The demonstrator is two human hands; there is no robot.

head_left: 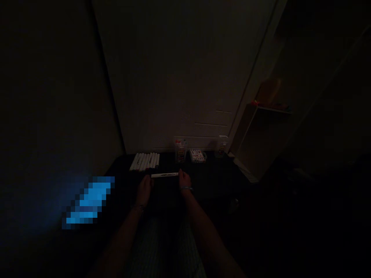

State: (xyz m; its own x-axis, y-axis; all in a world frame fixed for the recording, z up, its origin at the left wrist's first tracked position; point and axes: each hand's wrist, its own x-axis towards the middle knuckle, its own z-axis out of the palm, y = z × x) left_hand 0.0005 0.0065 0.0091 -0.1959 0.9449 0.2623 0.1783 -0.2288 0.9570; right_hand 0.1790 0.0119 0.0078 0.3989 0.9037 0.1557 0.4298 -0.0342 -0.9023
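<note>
A white marker (164,175) with dark print lies level between my two hands, above the dark tabletop. My right hand (184,180) is closed around its right end. At the other end my left hand (144,189) has its fingers closed, and they cover the marker's left tip. Just behind my left hand, a row of several white markers (144,161) lies side by side on the dark table (208,181). The dim light hides finger detail.
Along the wall stand a clear container with pens (180,151), a small patterned box (197,155) and another clear container (221,146). A blue glowing, pixelated panel (92,199) is at the left. A shelf unit (261,131) stands at the right.
</note>
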